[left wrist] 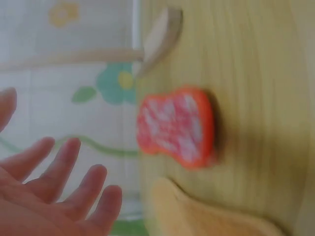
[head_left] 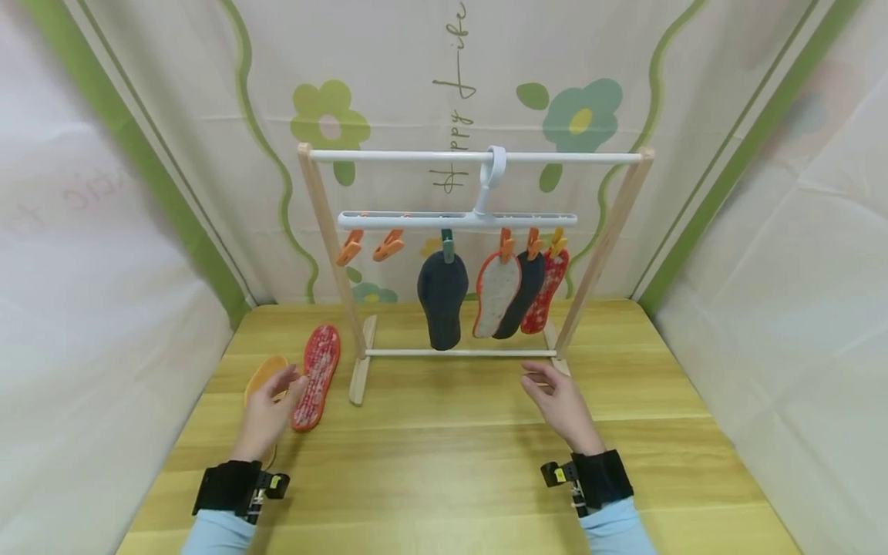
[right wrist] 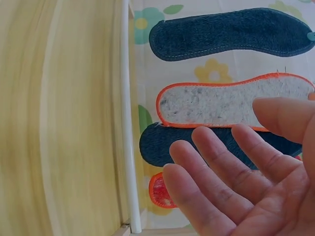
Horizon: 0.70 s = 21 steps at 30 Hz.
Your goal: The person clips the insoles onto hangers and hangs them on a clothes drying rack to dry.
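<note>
My left hand (head_left: 269, 408) hovers over a yellow-orange insole (head_left: 262, 375) on the table, fingers loosely bent and holding nothing. Right beside it lies a red-and-white patterned insole (head_left: 320, 378) with an orange-red edge. In the left wrist view, the fingers (left wrist: 64, 169) are spread apart from both insoles. My right hand (head_left: 560, 405), empty and relaxed, is in front of the drying rack's right side. Clipped to the hanger above are a dark insole (head_left: 442, 297), a pale insole (head_left: 498, 289) with orange edging, another dark insole (head_left: 526, 297) and a red patterned insole (head_left: 549, 297).
A white hanger (head_left: 416, 222) hooks over the top bar of a wood-and-white rack (head_left: 603, 247). Two orange clothespins (head_left: 350, 248) at its left end hold nothing. The rack's feet (head_left: 362, 378) stand on the wooden table (head_left: 444, 478), with printed curtains (head_left: 416, 77) behind and at both sides.
</note>
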Each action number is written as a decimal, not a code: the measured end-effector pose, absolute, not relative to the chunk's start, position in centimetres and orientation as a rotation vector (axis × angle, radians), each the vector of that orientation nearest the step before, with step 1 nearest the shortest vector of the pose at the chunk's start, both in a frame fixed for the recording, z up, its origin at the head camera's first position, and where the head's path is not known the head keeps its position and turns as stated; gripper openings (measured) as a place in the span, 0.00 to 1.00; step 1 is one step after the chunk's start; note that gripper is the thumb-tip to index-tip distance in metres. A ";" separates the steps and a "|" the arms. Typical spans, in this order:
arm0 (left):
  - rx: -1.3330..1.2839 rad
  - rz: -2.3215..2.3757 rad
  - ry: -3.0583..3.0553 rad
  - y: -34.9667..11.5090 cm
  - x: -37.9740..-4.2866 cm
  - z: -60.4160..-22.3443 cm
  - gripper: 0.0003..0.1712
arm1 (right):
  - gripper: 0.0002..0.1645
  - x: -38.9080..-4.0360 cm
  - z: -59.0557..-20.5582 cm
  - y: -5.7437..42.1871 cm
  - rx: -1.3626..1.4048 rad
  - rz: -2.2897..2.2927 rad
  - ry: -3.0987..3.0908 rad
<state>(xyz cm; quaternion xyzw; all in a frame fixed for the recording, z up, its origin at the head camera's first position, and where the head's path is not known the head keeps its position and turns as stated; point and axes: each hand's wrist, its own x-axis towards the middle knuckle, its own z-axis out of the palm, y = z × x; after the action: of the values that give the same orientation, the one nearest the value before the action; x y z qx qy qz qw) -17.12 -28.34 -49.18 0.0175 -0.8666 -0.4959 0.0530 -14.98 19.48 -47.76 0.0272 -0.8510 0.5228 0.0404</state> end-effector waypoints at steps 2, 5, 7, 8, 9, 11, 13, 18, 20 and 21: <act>0.103 -1.499 -2.662 -29.3 -17.3 -49.6 0.39 | 0.22 -14.8 -47.9 19.6 0.063 1.615 -2.612; 0.151 -1.482 -2.708 -30.7 -17.6 -50.4 0.40 | 0.22 -14.5 -48.1 19.8 0.020 1.620 -2.627; 0.174 -1.472 -2.745 -31.4 -17.8 -50.9 0.40 | 0.21 -14.4 -48.3 19.9 0.004 1.619 -2.633; 0.183 -1.470 -2.762 -31.6 -17.9 -51.1 0.39 | 0.21 -14.3 -48.5 20.0 -0.005 1.618 -2.635; 0.190 -1.464 -2.774 -31.9 -18.1 -51.3 0.39 | 0.21 -14.1 -48.6 20.1 -0.013 1.612 -2.638; 0.206 -1.456 -2.797 -32.2 -18.4 -51.7 0.38 | 0.21 -13.9 -48.8 20.2 -0.025 1.614 -2.640; 0.205 -1.449 -2.814 -32.4 -18.9 -51.9 0.37 | 0.21 -13.6 -49.1 20.3 -0.028 1.612 -2.642; 0.180 -1.417 -2.874 -32.2 -20.9 -52.1 0.38 | 0.20 -12.8 -49.7 20.5 -0.041 1.581 -2.659; 0.159 -1.379 -2.891 -32.0 -21.8 -52.0 0.37 | 0.20 -12.4 -49.9 20.6 -0.047 1.569 -2.664; 0.148 -1.352 -2.901 -31.9 -22.3 -51.9 0.37 | 0.19 -12.2 -50.0 20.6 -0.047 1.566 -2.663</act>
<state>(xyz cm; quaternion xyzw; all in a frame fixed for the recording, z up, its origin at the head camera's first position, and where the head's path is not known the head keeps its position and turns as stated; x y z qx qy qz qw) -22.30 -31.89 -51.92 0.0462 -0.9050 -0.4218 -0.0314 -12.25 20.56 -49.95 -0.0153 -0.8617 0.5066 0.0261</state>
